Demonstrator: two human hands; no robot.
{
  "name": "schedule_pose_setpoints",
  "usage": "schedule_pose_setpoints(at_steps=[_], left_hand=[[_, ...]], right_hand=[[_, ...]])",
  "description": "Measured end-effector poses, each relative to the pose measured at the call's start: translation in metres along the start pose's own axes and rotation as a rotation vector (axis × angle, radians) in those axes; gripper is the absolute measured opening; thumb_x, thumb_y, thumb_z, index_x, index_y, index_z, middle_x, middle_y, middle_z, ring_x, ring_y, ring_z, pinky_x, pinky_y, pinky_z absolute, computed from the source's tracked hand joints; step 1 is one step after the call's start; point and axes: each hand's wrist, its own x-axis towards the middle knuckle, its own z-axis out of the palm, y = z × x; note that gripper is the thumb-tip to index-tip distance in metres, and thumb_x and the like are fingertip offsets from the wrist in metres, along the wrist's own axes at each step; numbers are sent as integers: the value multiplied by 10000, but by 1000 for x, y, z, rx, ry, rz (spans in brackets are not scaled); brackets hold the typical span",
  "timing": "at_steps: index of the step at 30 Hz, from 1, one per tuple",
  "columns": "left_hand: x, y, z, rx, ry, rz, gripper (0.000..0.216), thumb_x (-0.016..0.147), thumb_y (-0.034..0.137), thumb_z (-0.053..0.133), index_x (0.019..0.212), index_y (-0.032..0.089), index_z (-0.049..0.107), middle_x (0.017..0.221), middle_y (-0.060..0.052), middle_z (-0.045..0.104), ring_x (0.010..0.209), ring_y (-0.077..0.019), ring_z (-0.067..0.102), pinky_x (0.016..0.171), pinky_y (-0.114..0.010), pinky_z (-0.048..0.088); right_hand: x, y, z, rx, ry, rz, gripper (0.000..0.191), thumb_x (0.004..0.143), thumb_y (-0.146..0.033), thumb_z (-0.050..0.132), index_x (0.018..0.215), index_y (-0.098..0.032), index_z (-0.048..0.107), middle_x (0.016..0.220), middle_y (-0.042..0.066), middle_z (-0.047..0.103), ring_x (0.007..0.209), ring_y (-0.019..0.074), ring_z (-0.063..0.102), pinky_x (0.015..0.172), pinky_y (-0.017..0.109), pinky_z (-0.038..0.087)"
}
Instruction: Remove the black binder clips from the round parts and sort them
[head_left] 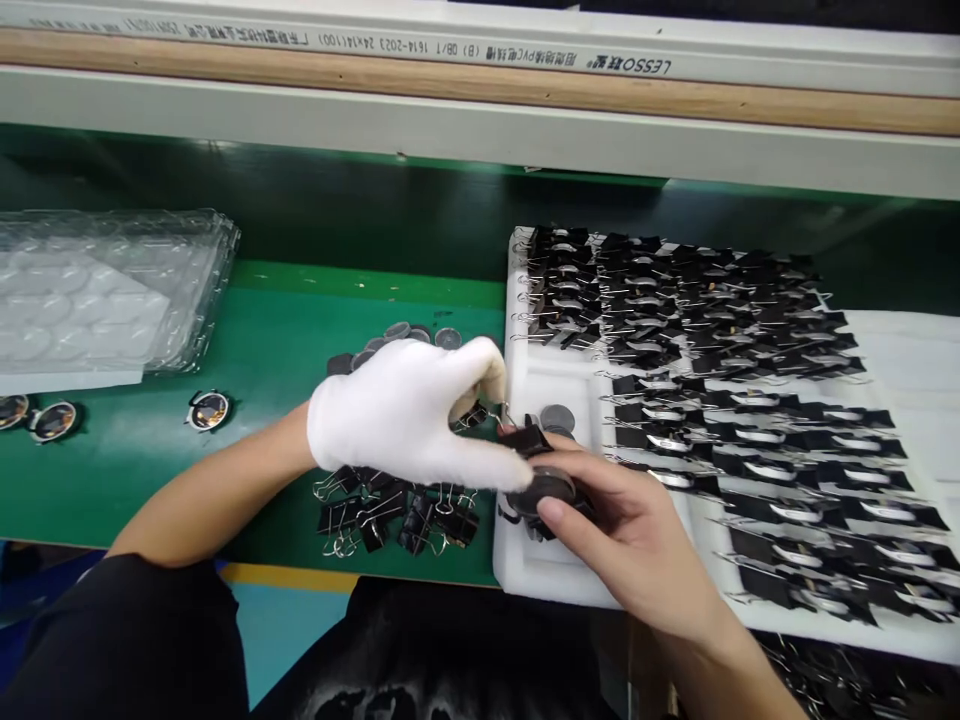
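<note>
My left hand, in a white glove, curls around a black binder clip with its fingers by the wire handles. Its thumb reaches to the edge of a dark round disc. My bare right hand grips that disc between thumb and fingers, just in front of the clip. Part of what lies under the disc is hidden by my fingers. Below my gloved hand is a pile of loose binder clips. Behind it several grey discs lie on the green mat.
On the right, a white foam tray bears rows of clipped round pieces, and more grey discs lie in it. Clear plastic trays stand at left, near round watch-like parts. A ledge crosses the back.
</note>
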Motion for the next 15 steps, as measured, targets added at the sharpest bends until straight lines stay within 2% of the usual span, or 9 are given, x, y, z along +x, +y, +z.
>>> schedule_pose_setpoints(at_steps=[2, 4, 7, 10, 13, 15], left_hand=[[1, -4, 1, 119, -44, 44, 474, 708, 646, 754, 826, 209, 614, 540, 80, 468, 478, -82, 374, 487, -242, 264], [1, -6, 5, 146, -79, 78, 463, 727, 644, 718, 707, 204, 574, 514, 70, 444, 471, -79, 345, 493, -251, 263], [3, -8, 13, 104, -45, 85, 451, 751, 574, 700, 605, 199, 496, 476, 75, 383, 459, -70, 317, 482, -246, 273], [6, -11, 13, 8, -2, 53, 393, 816, 468, 666, 601, 192, 485, 474, 78, 410, 456, -60, 353, 474, -225, 293], [10, -16, 7, -59, 57, 29, 381, 868, 424, 635, 614, 185, 481, 499, 71, 448, 481, -58, 392, 482, -217, 306], [11, -17, 5, -88, 44, 39, 386, 888, 418, 628, 619, 181, 484, 510, 70, 443, 493, -57, 389, 483, -221, 298]], right_hand=[[-2, -2, -5, -62, -43, -26, 220, 913, -192, 728, 1076, -333, 772, 1020, -26, 801, 1101, 154, 726, 978, 218, 574], [-3, -5, -10, -103, -80, -49, 230, 902, -174, 731, 1073, -325, 766, 1011, -25, 805, 1122, 162, 720, 983, 224, 575], [-2, -7, -18, -168, -127, -58, 218, 903, -188, 734, 1073, -318, 772, 1067, 1, 800, 1156, 192, 714, 963, 247, 591], [1, -6, -29, -176, -36, -14, 177, 931, -250, 721, 1083, -312, 786, 1147, 31, 778, 1169, 221, 709, 965, 287, 601], [5, -1, -39, -118, 88, 81, 171, 938, -283, 732, 1094, -330, 786, 1067, 16, 789, 951, 180, 759, 795, 235, 633], [9, 1, -42, -93, 107, 136, 194, 914, -289, 769, 1101, -336, 784, 1012, 3, 800, 854, 158, 761, 709, 200, 623]])
